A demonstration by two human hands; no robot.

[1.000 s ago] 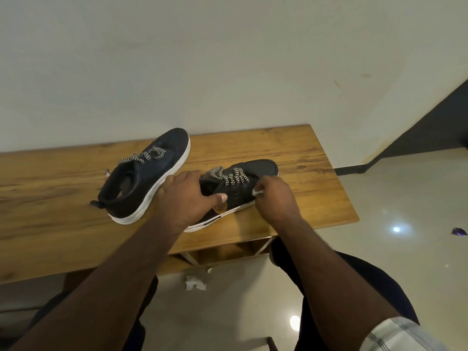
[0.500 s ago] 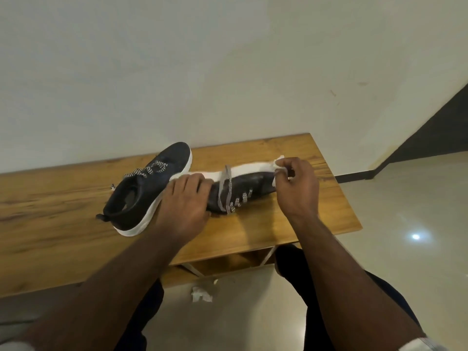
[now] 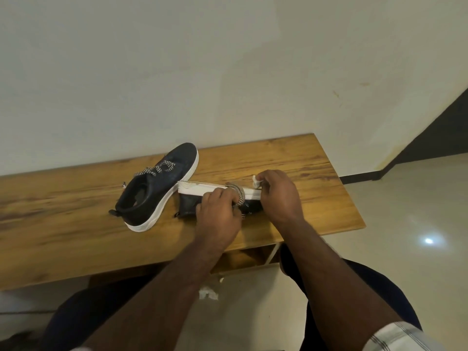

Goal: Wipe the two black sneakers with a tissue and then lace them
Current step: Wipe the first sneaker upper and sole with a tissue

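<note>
Near sneaker (image 3: 192, 207): tipped on its side on the wooden table (image 3: 291, 158), white sole facing the wall.
Left hand (image 3: 217, 216): fingers curled over its upper and lace, steadying it.
Right hand (image 3: 278, 196): pinching a small tissue wad (image 3: 256, 182) at the sole's toe end.
Far sneaker (image 3: 162, 183): upright, partly laced.
Progress: wiping apparently under way; lacing remains.

wall (image 3: 228, 59): plain cream | table (image 3: 291, 158): wood | floor (image 3: 417, 224): glossy tile w/ light glare
</note>
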